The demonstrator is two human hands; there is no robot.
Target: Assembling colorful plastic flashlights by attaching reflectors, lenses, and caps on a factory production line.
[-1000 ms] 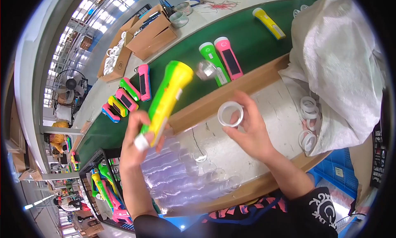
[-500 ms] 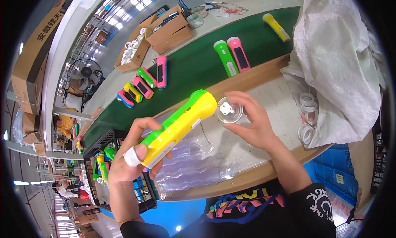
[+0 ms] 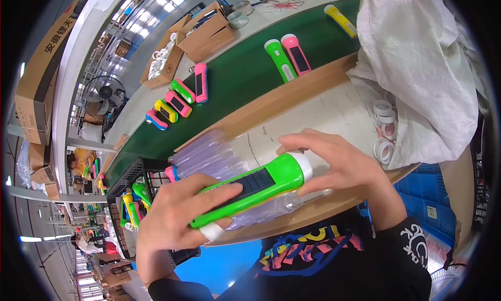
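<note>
A flashlight (image 3: 288,177) with a green face, a dark panel and a white rim on its head lies slantwise in my left hand (image 3: 175,209). My left fingers wrap over the body, and a white piece at its tail shows below them. Around the head, my right hand (image 3: 347,163) has its thumb and index finger spread, the thumb close against the lower edge of the rim. I see no clear lens cup in the right hand. Beneath the flashlight, clear plastic tubes (image 3: 201,156) lie in a shallow cardboard tray (image 3: 326,70).
Several coloured flashlights (image 3: 178,103) lie on the green belt (image 3: 235,66) beyond the tray. White rings (image 3: 384,151) lie by a white woven sack (image 3: 422,82) at right. A black crate (image 3: 125,183) holds flashlights at left. Cardboard boxes (image 3: 206,37) stand behind the belt.
The flashlight has turned from its yellow side to its green panel side and come lower. A white rim now shows at its head. The clear lens cup has left the right hand's visible grasp.
</note>
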